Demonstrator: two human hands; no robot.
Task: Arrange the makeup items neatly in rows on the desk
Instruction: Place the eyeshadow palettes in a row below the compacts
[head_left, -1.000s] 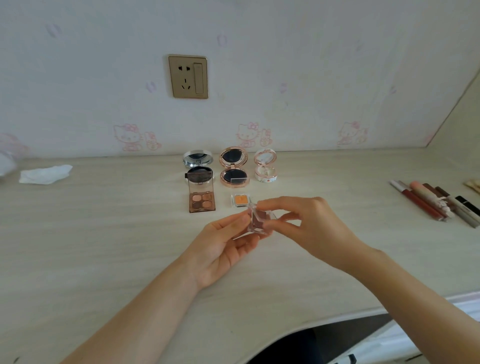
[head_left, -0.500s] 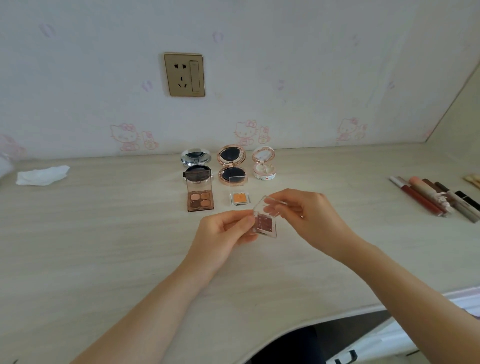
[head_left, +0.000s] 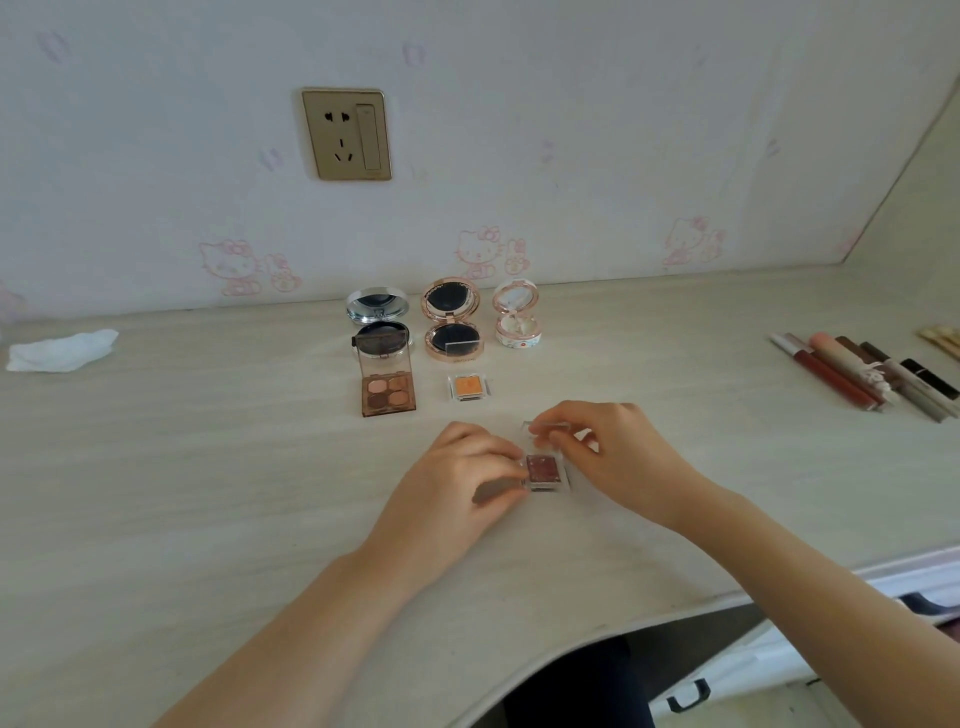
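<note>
Holding the small burgundy eyeshadow pan (head_left: 543, 469) on the tabletop (head_left: 208, 493), my left hand (head_left: 457, 483) curls its fingers (head_left: 498, 491) against the pan's left edge. My right hand (head_left: 618, 457) pinches the clear lid (head_left: 545, 427), raised open behind the pan. Beyond lie the four-shade palette (head_left: 387, 395), orange pan (head_left: 468, 387) and three open compacts (head_left: 452, 325); lip tubes (head_left: 862, 374) rest far right.

Pale wood-grain desk (head_left: 156, 493) against a white wall (head_left: 623, 130) printed with faint pink cartoon cats; gold socket (head_left: 346, 134) above; white drawer (head_left: 727, 691) with black handle below, right.
</note>
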